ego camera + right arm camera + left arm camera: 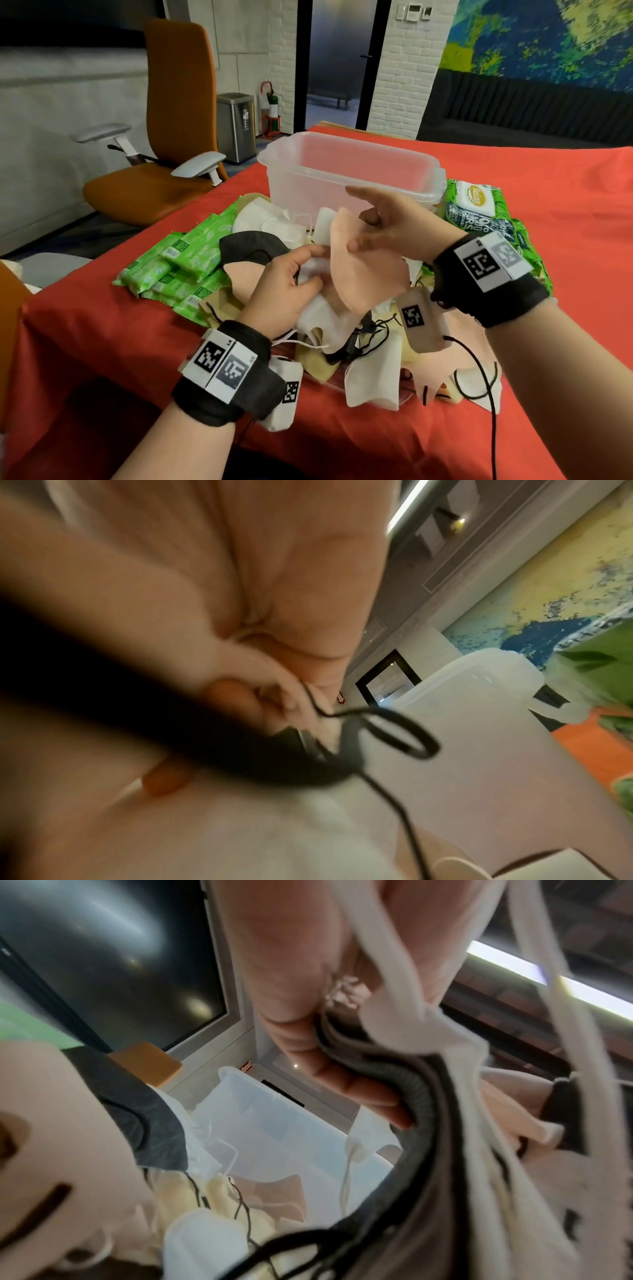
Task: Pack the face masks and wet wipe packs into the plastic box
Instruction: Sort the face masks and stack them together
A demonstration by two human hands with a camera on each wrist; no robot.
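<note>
Black wrist bands with printed square markers are seen closest in the head view, one on each forearm, above a red tablecloth (513, 428). Just beyond them, a loose heap of white, beige, pink and black face masks with trailing ear loops (373, 346) is spread on the cloth.

A small bunch of masks is gripped in the left hand (291, 284); in the left wrist view its fingers (342, 1085) are curled round a grey ribbed mask edge and white straps. A flat pink fabric mask (363, 263) is pinched by the thumb of the right hand (394, 226) against the curled lower fingers, while the forefinger is stretched out toward the box. The mask is held on edge, with its long axis running from the fingers down toward the heap.

A clear rectangular plastic box without a lid (349, 161) stands directly beyond both hands, its long side facing them and its near wall just behind the right fingertips. The right hand is judged the nearer of the two, so a short forward and upward carry over the near rim appears to be what the pink mask needs. Nothing can be made out inside the box; its walls show only the red cloth behind.

Slim bright green wet wipe packs (178, 260) lie stacked left of the heap, and a larger green wipe pack with a white flip lid (476, 205) lies right of the box, touching its corner. None of these is yet packed.
</note>
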